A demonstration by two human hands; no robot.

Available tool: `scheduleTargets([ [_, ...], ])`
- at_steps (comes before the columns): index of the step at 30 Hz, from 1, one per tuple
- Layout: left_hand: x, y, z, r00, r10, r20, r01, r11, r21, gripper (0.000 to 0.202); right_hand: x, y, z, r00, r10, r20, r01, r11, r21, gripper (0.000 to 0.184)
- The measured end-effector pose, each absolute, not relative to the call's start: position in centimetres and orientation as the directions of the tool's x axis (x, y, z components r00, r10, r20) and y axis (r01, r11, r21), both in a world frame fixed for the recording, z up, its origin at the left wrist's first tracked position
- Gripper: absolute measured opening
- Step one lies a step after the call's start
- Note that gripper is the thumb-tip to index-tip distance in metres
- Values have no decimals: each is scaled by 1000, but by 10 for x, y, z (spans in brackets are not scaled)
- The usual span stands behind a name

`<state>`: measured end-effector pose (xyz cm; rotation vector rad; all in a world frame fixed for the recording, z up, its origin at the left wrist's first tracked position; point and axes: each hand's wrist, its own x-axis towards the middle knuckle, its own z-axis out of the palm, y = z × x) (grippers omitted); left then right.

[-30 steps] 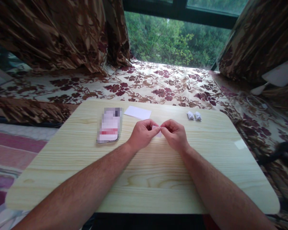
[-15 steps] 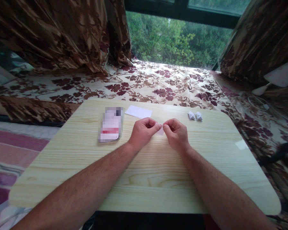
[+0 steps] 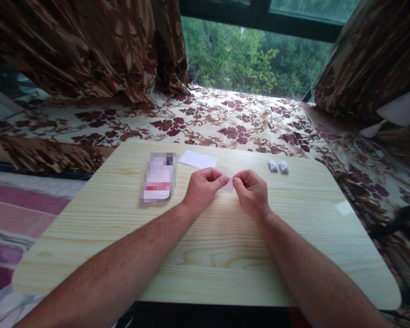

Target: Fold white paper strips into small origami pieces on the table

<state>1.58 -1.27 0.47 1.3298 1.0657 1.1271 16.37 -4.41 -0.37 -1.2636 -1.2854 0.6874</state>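
Note:
Between my two hands is a small piece of white paper [image 3: 228, 186], partly covered by the fingers. My left hand [image 3: 205, 186] pinches its left side with thumb and forefinger, the other fingers curled in. On the opposite side, my right hand [image 3: 251, 189] is closed in a like pinch at the paper's upper right edge. Both hands are over the middle of the wooden-patterned table [image 3: 222, 255]. Beyond the left hand lies a flat stack of white paper [image 3: 198, 159]. Two small folded paper shapes [image 3: 278, 166] sit side by side past the right hand.
A phone-shaped object [image 3: 158, 177], blurred by pixels, lies on the table's left part. Behind the table runs a ledge with a floral cloth [image 3: 232, 118], below a window [image 3: 246, 54] between patterned curtains [image 3: 123, 45]. A white lamp-like object [image 3: 401, 107] stands at the right.
The hands stay almost in place, both still pinching the paper. Slightly more of the paper shows between the thumbs. The whole view has shifted very slightly.

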Motion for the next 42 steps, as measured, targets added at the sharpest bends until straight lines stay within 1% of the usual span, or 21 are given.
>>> scheduleTargets([
  [19, 16, -10, 2, 159, 984, 82, -53, -74, 996, 22, 163, -45, -2, 225, 925, 305, 257, 246, -935, 12],
  [27, 16, -10, 0, 161, 984, 74, -27, -71, 997, 23, 164, -43, -3, 234, 925, 298, 244, 241, -939, 11],
  [36, 15, -10, 2, 131, 988, 82, -47, -76, 996, 20, 162, -44, -2, 214, 932, 294, 254, 238, -937, 10],
  [42, 16, -9, 2, 119, 990, 80, -4, -80, 997, 22, 162, -44, -3, 226, 928, 295, 252, 237, -938, 10],
])
